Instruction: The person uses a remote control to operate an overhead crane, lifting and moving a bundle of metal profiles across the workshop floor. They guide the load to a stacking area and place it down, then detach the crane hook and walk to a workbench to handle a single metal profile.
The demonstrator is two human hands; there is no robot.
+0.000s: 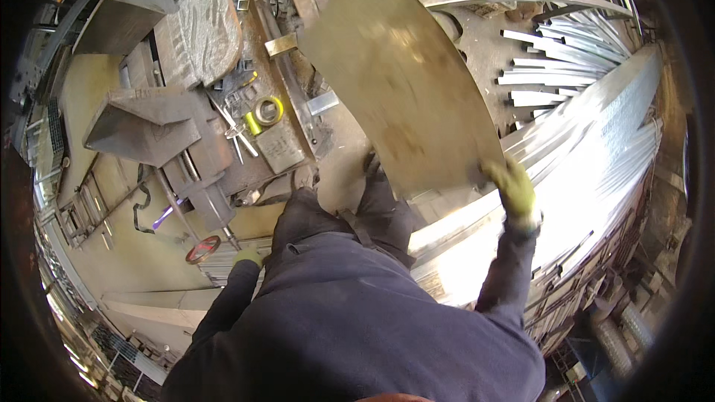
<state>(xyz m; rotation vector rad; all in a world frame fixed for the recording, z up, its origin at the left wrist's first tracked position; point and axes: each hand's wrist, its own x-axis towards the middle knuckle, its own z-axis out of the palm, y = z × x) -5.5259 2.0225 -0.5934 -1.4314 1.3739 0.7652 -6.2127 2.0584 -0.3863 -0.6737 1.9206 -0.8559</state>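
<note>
My right hand [514, 190], in a yellow-green glove, is closed on the near right corner of a large sheet of metal [406, 82]. The sheet is brownish grey with darker smudges and stretches from my hand up to the top edge of the view. Its far end runs out of view. My left hand [248, 255], in a similar glove, hangs low beside my left hip. Close to it is a red-rimmed handwheel [202, 250]. The left fingers are too small and partly hidden to make out.
On the left stands a machine with angled steel plates [145, 126]. A workbench beside it holds a roll of tape [268, 110], a yellow-green can-like item [253, 123] and several small metal pieces. Bundles of long metal profiles [558, 67] lie at the right, near a bright stack [566, 186].
</note>
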